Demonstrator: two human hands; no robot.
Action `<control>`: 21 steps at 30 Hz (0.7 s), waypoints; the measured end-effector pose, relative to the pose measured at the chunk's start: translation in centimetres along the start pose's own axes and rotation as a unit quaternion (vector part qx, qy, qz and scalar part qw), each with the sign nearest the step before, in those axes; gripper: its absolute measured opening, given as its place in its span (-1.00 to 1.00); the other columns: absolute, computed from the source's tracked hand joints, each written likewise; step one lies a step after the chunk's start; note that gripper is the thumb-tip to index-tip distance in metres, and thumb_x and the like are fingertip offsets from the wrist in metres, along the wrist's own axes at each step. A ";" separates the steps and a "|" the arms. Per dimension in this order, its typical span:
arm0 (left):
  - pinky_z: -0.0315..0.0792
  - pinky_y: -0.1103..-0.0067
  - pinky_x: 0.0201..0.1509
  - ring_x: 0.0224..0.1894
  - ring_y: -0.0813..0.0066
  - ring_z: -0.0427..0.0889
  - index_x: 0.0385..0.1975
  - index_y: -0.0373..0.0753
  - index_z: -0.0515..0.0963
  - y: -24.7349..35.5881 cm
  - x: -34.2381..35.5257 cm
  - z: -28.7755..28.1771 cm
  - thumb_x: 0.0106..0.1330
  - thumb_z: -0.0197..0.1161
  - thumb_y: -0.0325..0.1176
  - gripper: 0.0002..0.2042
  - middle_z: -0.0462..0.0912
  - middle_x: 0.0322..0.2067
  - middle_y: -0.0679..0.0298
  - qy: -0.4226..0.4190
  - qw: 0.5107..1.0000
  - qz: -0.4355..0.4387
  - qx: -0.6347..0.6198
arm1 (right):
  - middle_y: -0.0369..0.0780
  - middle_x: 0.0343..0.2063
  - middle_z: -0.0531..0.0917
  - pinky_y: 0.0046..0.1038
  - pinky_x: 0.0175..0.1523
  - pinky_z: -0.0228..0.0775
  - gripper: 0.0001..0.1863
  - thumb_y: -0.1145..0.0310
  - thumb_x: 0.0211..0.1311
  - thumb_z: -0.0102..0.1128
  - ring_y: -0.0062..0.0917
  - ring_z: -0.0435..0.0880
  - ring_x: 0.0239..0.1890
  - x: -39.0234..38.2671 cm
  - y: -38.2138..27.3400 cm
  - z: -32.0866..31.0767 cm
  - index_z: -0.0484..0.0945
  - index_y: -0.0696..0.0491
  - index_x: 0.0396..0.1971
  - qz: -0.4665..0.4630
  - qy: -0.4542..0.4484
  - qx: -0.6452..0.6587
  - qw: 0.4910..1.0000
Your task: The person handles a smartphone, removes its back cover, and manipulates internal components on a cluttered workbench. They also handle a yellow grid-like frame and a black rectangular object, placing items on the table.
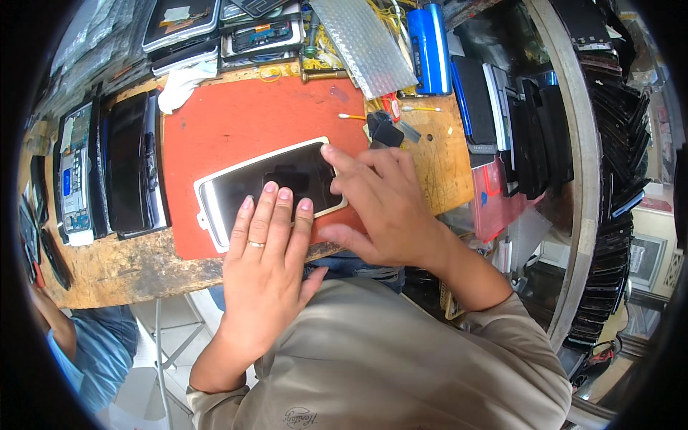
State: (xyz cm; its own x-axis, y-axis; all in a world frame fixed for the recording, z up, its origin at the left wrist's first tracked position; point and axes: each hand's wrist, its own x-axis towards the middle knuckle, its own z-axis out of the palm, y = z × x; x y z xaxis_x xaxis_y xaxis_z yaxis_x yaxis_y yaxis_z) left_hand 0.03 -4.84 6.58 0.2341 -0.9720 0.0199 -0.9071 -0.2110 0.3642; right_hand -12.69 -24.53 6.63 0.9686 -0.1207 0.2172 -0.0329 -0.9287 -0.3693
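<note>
Position the dark glass panel (276,168), with the pale frame (198,185) around its edge, flat on the red mat (251,107) at the near side of the worktop (129,276); it lies there at a slant, its right end higher in the view. The step in hand appears to be steadying the panel while working along its right-hand end. For a good result, spread the load evenly across the fingers of the left hand (264,276), avoid bearing down on one spot, and let the mat take the force. Work the corner with light fingertip pressure; excess force there could chip the glass or shift the frame. Grip condition: the left hand is open and flat, its fingers side by side on the glass, clasping nothing. The right hand (390,201) is partly open, the index fingertip at the upper right corner, the other fingers bent near the right end, the thumb spread well away below. Whether those bent fingers bear on the edge cannot be determined.
</note>
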 end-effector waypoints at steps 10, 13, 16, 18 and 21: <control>-0.01 0.23 0.69 0.58 0.04 0.22 0.40 -0.32 0.44 2.2 -0.4 3.2 0.49 -0.01 -0.23 -0.47 0.37 0.45 -0.02 0.025 0.979 -0.032 0.197 | -0.07 0.17 0.66 -0.17 0.11 0.22 -0.50 -0.01 0.23 0.37 -0.19 0.53 -0.03 4.5 -1.2 -0.1 0.57 0.14 -0.11 -0.060 -0.049 0.049 0.996; 0.06 0.23 0.66 0.56 0.05 0.24 0.43 -0.32 0.38 1.6 -0.5 3.8 0.52 -0.02 -0.26 -0.48 0.36 0.44 0.01 0.031 0.969 -0.024 0.243 | -0.02 0.10 0.66 -0.12 0.11 0.21 -0.52 0.00 0.24 0.38 -0.20 0.53 -0.04 6.5 -2.7 1.6 0.54 0.14 -0.15 -0.116 -0.045 0.078 0.989; 0.18 0.28 0.61 0.48 0.07 0.35 0.46 -0.29 0.30 1.0 -0.8 4.1 0.61 -0.08 -0.31 -0.53 0.39 0.38 -0.05 0.035 0.997 -0.048 0.046 | -0.01 0.10 0.66 -0.12 0.10 0.21 -0.51 -0.02 0.25 0.37 -0.20 0.52 -0.06 8.2 -3.9 2.9 0.53 0.13 -0.16 -0.149 -0.056 0.091 0.983; 0.19 0.32 0.59 0.48 0.12 0.33 0.48 -0.25 0.27 1.0 -1.2 4.5 0.64 -0.08 -0.29 -0.53 0.38 0.38 -0.03 0.072 0.907 -0.109 -0.401 | -0.01 0.12 0.64 -0.11 0.10 0.22 -0.50 -0.04 0.26 0.35 -0.21 0.52 -0.07 8.9 -4.4 3.5 0.52 0.13 -0.16 -0.171 -0.053 0.086 0.980; 0.18 0.36 0.60 0.51 0.18 0.29 0.50 -0.23 0.23 1.1 -2.2 5.2 0.63 -0.07 -0.29 -0.52 0.34 0.42 0.03 0.147 0.770 -0.107 -0.612 | 0.01 0.15 0.62 -0.09 0.08 0.24 -0.49 -0.06 0.23 0.34 -0.22 0.51 -0.07 8.8 -5.5 3.7 0.53 0.13 -0.17 -0.196 -0.054 0.080 0.976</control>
State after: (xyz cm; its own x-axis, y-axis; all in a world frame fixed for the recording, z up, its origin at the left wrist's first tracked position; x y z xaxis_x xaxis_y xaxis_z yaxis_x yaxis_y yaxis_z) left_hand -3.34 -3.48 2.06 0.5643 -0.8254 -0.0184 0.1305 0.0672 0.9892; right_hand -3.02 -19.19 7.20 0.9197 0.2791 0.2762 0.3762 -0.8281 -0.4156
